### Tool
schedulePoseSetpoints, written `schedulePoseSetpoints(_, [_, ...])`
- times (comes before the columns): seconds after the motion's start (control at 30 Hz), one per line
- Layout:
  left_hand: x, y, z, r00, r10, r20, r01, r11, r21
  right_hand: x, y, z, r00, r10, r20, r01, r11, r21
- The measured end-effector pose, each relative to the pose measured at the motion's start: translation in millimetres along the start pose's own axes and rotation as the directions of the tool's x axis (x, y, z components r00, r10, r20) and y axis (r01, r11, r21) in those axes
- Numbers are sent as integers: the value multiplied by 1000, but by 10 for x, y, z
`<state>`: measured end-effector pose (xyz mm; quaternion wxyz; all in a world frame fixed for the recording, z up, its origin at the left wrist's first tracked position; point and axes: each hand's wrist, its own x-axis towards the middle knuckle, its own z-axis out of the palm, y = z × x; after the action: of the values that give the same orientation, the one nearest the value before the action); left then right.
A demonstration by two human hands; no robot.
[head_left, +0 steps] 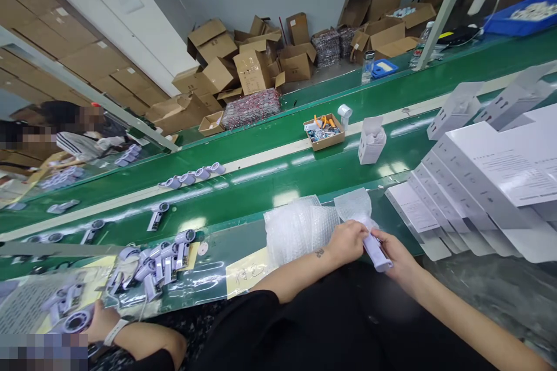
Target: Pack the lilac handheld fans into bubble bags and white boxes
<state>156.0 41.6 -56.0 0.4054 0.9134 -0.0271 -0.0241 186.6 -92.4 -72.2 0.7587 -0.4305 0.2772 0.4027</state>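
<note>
Green belt runs diagonally across the view, smooth and glossy, with a pale stripe down its length. Behind it, a heap of brown cardboard boxes on the floor, flaps open, some crushed.

Right side: a fanned stack of flat white cartons, matte card with small printed text, edges overlapping like shingles. One erected white box stands upright on the belt, and a small brown tray of mixed parts sits just beside it.

Centre near edge: pile of clear bubble bags, crinkled, translucent.

Left near edge: loose heap of lilac fans, round heads on stubby rectangular handles, lying on clear plastic sheet. More are strung out singly along the belt.

Left hand is curled, fingers closed on the bag end around the fan's head. Right hand grips the handle from the side, fingers wrapped on it. The held fan is lilac smooth plastic, handle pointing toward the person, head inside a bubble bag, over the belt's near edge just right of the bag pile.

Bottom left: a co-worker's hand with a white wristband rests by the fan heap.
</note>
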Motion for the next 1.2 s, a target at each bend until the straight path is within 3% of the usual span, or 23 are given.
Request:
schedulePoseSetpoints(0.07, [6,-3,-2,998,-40,52,46,992,-118,14,4,-19,999,21,-34,-22,1000,-20])
schedulePoseSetpoints(0.1, [6,-19,-8,992,-114,63,124,969,-213,6,-7,-47,999,4,-51,-8,997,-79])
schedulePoseSetpoints(0.17, [9,-48,-46,940,-330,90,333,827,-452,-49,-76,-121,993,-103,-50,82,943,-324])
schedulePoseSetpoints(0.23, [19,-32,-140,863,-470,184,462,591,-661,-159,-208,-176,966,-257,25,215,747,-629])
schedulePoseSetpoints(0.27, [24,1,-210,847,-477,236,477,486,-732,-230,-290,-183,944,-319,85,276,624,-731])
schedulePoseSetpoints(0.3, [30,49,-289,847,-456,273,472,410,-781,-306,-372,-172,920,-364,142,327,520,-789])
schedulePoseSetpoints(0.37, [38,173,-455,872,-391,293,436,351,-829,-456,-510,-110,889,-392,237,405,428,-808])
schedulePoseSetpoints(0.5, [9,358,-615,904,-332,269,404,463,-789,-650,-577,11,889,-302,346,451,436,-779])
schedulePoseSetpoints(0.63, [-94,342,-557,846,-348,404,534,547,-645,-716,-512,-69,927,-264,267,370,527,-765])
schedulePoseSetpoints(0.7, [-122,318,-597,856,-368,364,517,568,-640,-749,-519,-132,931,-274,241,360,587,-725])
schedulePoseSetpoints(0.77, [-110,319,-721,908,-323,266,416,635,-651,-789,-555,-146,918,-305,254,395,638,-662])
schedulePoseSetpoints(0.87, [-41,358,-932,982,-35,185,141,788,-599,-825,-582,-16,881,-345,325,467,747,-473])
schedulePoseSetpoints(0.93, [10,372,-954,961,162,224,-20,851,-526,-800,-537,133,851,-347,395,473,833,-286])
schedulePoseSetpoints(1.0, [46,340,-830,947,198,252,-70,895,-440,-717,-449,232,834,-360,418,442,890,-114])
schedulePoseSetpoints(1.07, [59,248,-614,982,73,177,-5,935,-355,-574,-357,175,854,-408,323,430,903,5])
schedulePoseSetpoints(1.1, [57,184,-504,993,-18,118,57,941,-334,-481,-321,71,873,-440,212,441,896,44])
schedulePoseSetpoints(1.13, [51,114,-408,992,-108,70,125,933,-336,-377,-294,-76,885,-460,71,455,887,71])
schedulePoseSetpoints(1.2, [36,-19,-290,968,-249,41,244,880,-407,-138,-264,-444,856,-452,-252,486,869,93])
